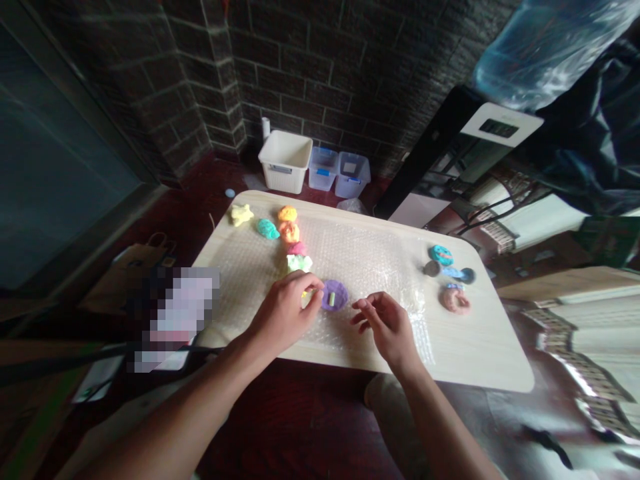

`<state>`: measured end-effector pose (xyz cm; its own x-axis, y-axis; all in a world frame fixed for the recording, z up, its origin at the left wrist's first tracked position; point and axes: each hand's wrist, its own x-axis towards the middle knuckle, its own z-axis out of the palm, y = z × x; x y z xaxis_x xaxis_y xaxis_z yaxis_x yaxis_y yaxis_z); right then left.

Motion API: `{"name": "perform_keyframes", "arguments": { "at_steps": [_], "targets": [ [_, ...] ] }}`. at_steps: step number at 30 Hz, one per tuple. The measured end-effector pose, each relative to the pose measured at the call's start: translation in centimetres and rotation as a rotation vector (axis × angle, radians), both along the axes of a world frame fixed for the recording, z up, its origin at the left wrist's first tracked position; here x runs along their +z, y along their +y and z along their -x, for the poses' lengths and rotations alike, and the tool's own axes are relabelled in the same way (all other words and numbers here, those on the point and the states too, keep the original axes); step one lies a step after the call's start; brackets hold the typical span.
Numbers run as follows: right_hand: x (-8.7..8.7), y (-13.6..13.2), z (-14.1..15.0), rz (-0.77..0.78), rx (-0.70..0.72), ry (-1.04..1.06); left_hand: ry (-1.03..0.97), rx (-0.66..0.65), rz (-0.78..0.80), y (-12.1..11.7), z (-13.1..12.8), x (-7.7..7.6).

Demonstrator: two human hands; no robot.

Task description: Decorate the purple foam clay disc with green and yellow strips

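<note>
A flat purple clay disc (pixel 335 294) with a small pale green piece on it lies on bubble wrap (pixel 370 260) in the middle of a low light-wood table (pixel 480 347). My left hand (pixel 285 310) rests just left of the disc, fingers curled and pinched on a small yellowish bit that I cannot make out. My right hand (pixel 387 323) hovers just right of the disc, fingers loosely spread, holding nothing. Behind the left hand sit a light green clay piece (pixel 299 263) and a pink piece (pixel 297 249).
More clay shapes sit at the table's far left: a yellow star (pixel 241 214), a teal piece (pixel 268 229), two orange pieces (pixel 289 231). Blue, dark and pink clay pieces (pixel 453 287) lie at the right. White and clear bins (pixel 285 160) stand by the brick wall.
</note>
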<state>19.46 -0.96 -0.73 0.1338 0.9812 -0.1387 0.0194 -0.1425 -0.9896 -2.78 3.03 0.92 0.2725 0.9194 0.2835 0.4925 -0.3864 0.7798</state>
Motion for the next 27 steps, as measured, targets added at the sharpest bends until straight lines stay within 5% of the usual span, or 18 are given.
{"name": "perform_keyframes", "arguments": {
  "at_steps": [27],
  "targets": [
    [0.30,-0.16,-0.40,0.085,0.046,0.145,0.013,-0.002,0.001,0.04,0.03,0.14]
  ]
}}
